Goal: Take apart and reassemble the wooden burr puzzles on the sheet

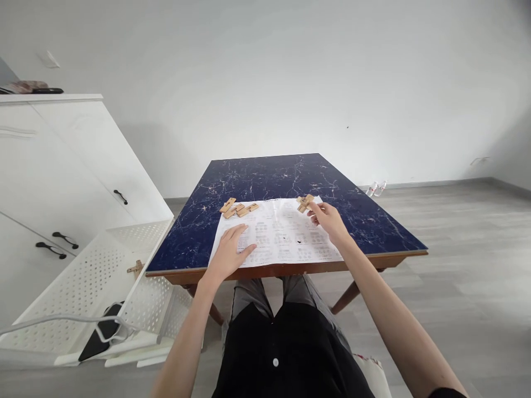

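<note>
A white printed sheet (277,232) lies on the near half of a dark blue marbled table (269,177). My left hand (229,251) rests flat on the sheet's near left part, fingers apart. My right hand (327,217) reaches to the sheet's far right corner, its fingertips on a small cluster of wooden pieces (305,203). Whether it grips one I cannot tell. Several more wooden pieces (238,209) lie at the sheet's far left corner, beyond my left hand.
A white perforated rack (103,276) stands left of the table, with a wooden piece (135,268) on it and a black phone (102,331) with a white cable lower down. White cabinets (62,166) line the left wall. Two bottles (375,188) stand on the floor far right.
</note>
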A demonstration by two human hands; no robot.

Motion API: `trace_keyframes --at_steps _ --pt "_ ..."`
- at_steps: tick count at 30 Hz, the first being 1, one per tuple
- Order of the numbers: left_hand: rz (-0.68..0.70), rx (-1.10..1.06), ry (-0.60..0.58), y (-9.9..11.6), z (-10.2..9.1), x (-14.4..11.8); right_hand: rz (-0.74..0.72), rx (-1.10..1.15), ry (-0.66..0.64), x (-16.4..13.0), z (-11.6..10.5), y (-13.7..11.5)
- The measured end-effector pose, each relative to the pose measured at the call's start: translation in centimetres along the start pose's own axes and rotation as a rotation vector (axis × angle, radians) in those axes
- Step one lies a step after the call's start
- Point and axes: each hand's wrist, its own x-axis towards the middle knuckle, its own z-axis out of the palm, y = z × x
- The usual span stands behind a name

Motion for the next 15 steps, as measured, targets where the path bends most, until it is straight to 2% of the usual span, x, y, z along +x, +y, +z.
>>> trace_keyframes --at_steps 3,7,10,15 --pt "0.018 0.012 0.035 -0.8 0.7 -0.1 0.023 -0.127 0.181 2.5 -1.1 1.1" --pt "0.041 0.018 0.061 -0.9 0.9 0.0 0.038 -0.221 0.262 3.8 -1.5 1.9" --pt "0.051 0.02 0.075 -0.8 0.9 0.1 0.014 -0.223 0.252 2.6 -1.4 2.2" --pt "0.049 0.032 0.085 -0.5 0.9 0.0 -0.107 -0.19 0.167 -2.0 -0.5 2.7"
